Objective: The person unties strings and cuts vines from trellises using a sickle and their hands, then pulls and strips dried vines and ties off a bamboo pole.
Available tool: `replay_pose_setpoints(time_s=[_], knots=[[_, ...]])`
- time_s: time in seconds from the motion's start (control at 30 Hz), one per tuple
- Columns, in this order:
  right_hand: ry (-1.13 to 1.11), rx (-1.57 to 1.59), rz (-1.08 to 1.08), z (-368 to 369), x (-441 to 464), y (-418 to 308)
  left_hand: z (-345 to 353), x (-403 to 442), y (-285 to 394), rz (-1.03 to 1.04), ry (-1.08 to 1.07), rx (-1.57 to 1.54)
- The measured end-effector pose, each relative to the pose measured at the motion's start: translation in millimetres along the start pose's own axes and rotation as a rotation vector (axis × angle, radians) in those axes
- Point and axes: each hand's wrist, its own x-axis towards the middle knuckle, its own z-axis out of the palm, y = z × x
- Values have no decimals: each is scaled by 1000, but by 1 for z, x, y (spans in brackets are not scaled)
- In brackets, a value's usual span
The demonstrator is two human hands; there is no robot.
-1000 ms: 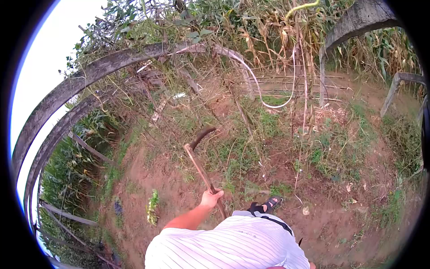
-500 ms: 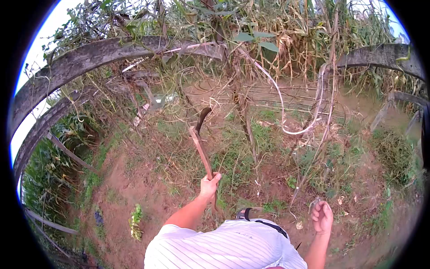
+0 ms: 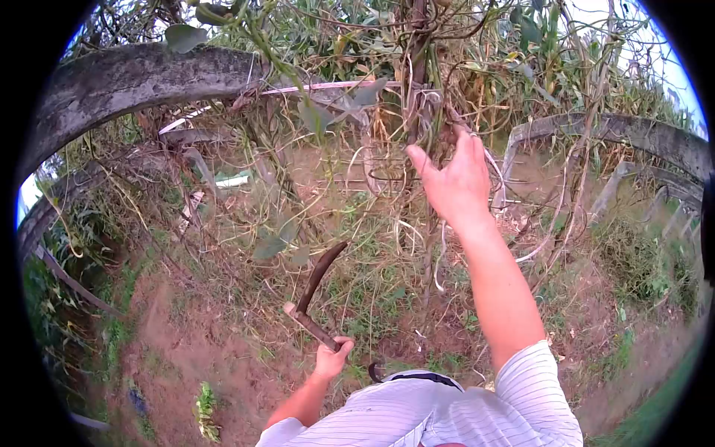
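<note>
My left hand (image 3: 330, 360) is closed around the wooden handle of a sickle (image 3: 313, 328), low in front of my body. The sickle's dark curved blade points up and to the right, apart from the hanging vines. Raised to the upper middle, my right hand (image 3: 458, 175) is at the dry vines (image 3: 426, 119) wound around an upright stem. Its thumb and fingers are apart, on either side of the tangle. The fingertips are partly hidden among the stems, and I see nothing held in them.
Curved grey beams (image 3: 149, 86) arch across the left, with another arched beam (image 3: 618, 130) on the right. A pale strip (image 3: 320, 87) runs through the vines. Corn plants stand behind. Below, a leafy green bunch (image 3: 205, 411) lies on the reddish soil.
My right hand has risen from low on the right to the vines at the upper middle. My left hand has moved slightly lower and left with the sickle. The view has shifted closer to the vines.
</note>
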Motion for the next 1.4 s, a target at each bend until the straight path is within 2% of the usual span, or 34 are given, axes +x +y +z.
replay_pose_setpoints(time_s=[0.03,0.07,0.13,0.3,0.37,0.43,0.5,0.53,0.63,0.67,0.7,0.8,0.87,0.9,1.03,1.07,1.2,1.23,1.3,1.4], knots=[[-24,37,86,14,12,-9,1,-8,2,19,15,-11],[-33,41,79,27,22,-14,2,-15,1,1,4,-104],[102,12,163,49,34,-19,5,-27,-17,19,56,-119],[72,67,73,41,41,8,6,-34,-9,57,130,-130],[4,38,-83,34,40,26,6,-31,29,87,128,-196],[64,27,-116,27,40,35,1,-19,52,173,89,-171],[-10,222,-149,11,40,38,6,-12,95,239,32,-115],[-138,459,-27,9,42,42,10,-10,119,252,-5,-100],[-208,621,41,5,39,53,32,9,173,320,-87,-23],[-242,798,65,9,38,57,41,16,192,343,-71,28],[-238,804,66,9,35,59,52,21,211,365,-56,80],[-105,524,-34,1,27,58,76,36,253,448,-60,225],[-79,532,-36,2,23,58,91,38,268,477,1,340],[-54,530,-47,3,22,60,96,39,273,510,62,441],[29,475,-99,5,12,64,87,53,248,528,196,487],[58,477,-154,7,12,68,83,59,245,548,199,486],[33,586,-117,7,8,66,80,79,253,496,285,617],[83,567,-175,12,8,68,79,89,252,498,287,620],[136,549,-227,24,4,73,73,123,236,652,374,697],[205,765,-258,34,-4,77,71,166,220,670,341,705]])
